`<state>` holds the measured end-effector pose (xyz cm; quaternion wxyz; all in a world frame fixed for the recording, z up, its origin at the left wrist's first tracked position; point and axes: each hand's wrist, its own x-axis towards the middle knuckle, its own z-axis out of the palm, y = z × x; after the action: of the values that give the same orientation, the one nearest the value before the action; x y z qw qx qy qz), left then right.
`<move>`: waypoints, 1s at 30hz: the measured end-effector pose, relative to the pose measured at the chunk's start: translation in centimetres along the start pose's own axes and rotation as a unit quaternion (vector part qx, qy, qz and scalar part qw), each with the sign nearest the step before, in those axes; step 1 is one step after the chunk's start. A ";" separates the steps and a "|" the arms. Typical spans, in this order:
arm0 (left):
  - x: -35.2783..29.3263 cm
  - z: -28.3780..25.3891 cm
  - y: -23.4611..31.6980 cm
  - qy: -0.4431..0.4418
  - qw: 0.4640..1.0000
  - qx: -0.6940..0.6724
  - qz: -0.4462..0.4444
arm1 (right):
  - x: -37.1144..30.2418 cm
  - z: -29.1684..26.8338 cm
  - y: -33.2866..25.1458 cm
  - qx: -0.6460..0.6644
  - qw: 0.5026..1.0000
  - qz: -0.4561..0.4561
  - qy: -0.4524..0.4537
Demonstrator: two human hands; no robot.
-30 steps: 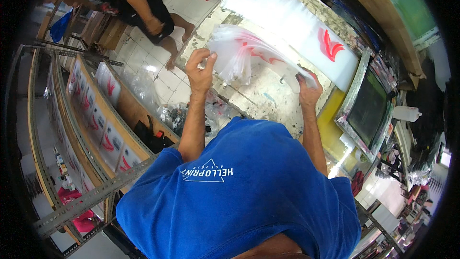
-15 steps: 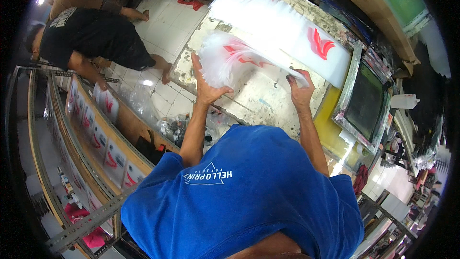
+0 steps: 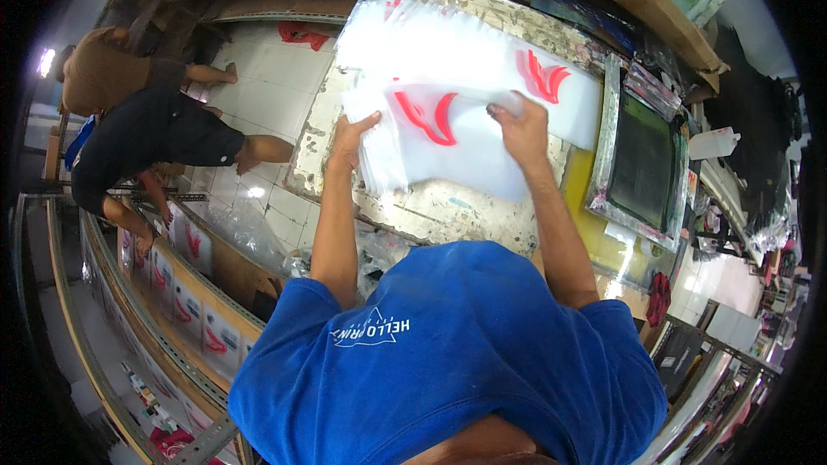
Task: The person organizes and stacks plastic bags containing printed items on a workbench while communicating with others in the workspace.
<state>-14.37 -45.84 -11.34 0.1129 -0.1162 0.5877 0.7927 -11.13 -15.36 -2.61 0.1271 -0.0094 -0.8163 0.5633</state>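
Observation:
A stack of translucent white plastic sheets (image 3: pixel 474 142) with a red curved print lies over the worn table, its left edges fanned out. My left hand (image 3: pixel 349 139) grips the left edge, thumb on top and fingers mostly hidden. At the right end, my right hand (image 3: pixel 524 131) is closed on the stack's far corner, with dark-stained fingertips; the sheets bend up a little there. Just beyond lies a second, longer fanned row of similar sheets (image 3: pixel 448 43), with red prints showing at its right end.
The table (image 3: pixel 314 151) has a chipped, paint-spotted top. To its right rests a framed printing screen (image 3: pixel 642 168) by a white plastic jug (image 3: pixel 713 144). Racks of printed sheets (image 3: pixel 185 293) stand at left, where two people (image 3: pixel 155 142) bend over. Clear plastic wrapping (image 3: pixel 237 224) litters the floor.
The stack, earlier curled up and fanned between my hands, is now lowered and flatter, its red print facing up. My right hand has turned over its corner. The people at left have shifted.

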 end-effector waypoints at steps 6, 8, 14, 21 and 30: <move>-4.3 3.6 -5.2 -0.104 0.956 -0.132 -0.243 | 2.7 -5.2 1.0 -0.156 0.974 0.138 -0.089; -6.1 4.9 -8.0 -0.090 0.953 -0.161 -0.241 | 2.3 -6.4 1.5 -0.202 0.962 0.155 -0.099; -10.1 8.6 -7.3 -0.065 0.925 -0.268 -0.261 | -0.4 -10.0 2.2 -0.198 0.942 0.250 -0.109; -8.8 12.4 -7.2 -0.002 0.978 0.138 -0.159 | -1.5 -11.4 0.7 -0.184 0.954 0.226 -0.066; 4.4 18.7 1.4 -0.063 0.972 0.225 0.023 | 7.5 -17.5 10.0 -0.075 0.963 0.247 0.075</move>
<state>-19.95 -28.16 -6.25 0.1544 -0.0242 0.7453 0.6482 -15.79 5.57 -4.55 0.0443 -0.2622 -0.8165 0.5124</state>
